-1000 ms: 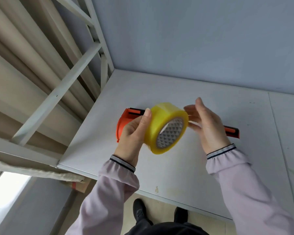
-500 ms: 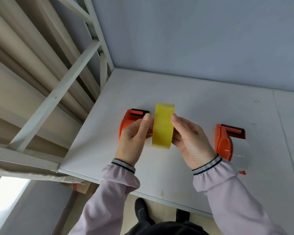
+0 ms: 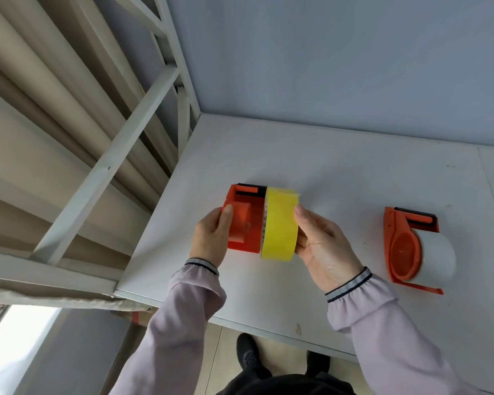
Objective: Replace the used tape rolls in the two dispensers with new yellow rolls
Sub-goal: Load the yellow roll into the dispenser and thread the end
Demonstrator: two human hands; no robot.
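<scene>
A yellow tape roll [image 3: 278, 223] stands on edge, pressed against the right side of an orange dispenser [image 3: 244, 220]. My right hand [image 3: 322, 246] grips the roll from the right, thumb on its rim. My left hand [image 3: 211, 238] holds the left side of that dispenser, thumb on its orange body. A loose tape end sticks up at the roll's top right. Farther right on the white table [image 3: 340, 172], a second orange dispenser [image 3: 402, 246] lies with a pale used tape roll [image 3: 437, 258] in it, untouched.
A white metal frame [image 3: 109, 161] with slanted bars rises left of the table. A blue-grey wall stands behind. The table's front edge runs just above my black shoes [image 3: 248, 357] on the floor.
My left hand let go of the yellow roll and took hold of the left dispenser. My right hand moved the roll against the dispenser's right side. The view shifted left, showing the second dispenser fully.
</scene>
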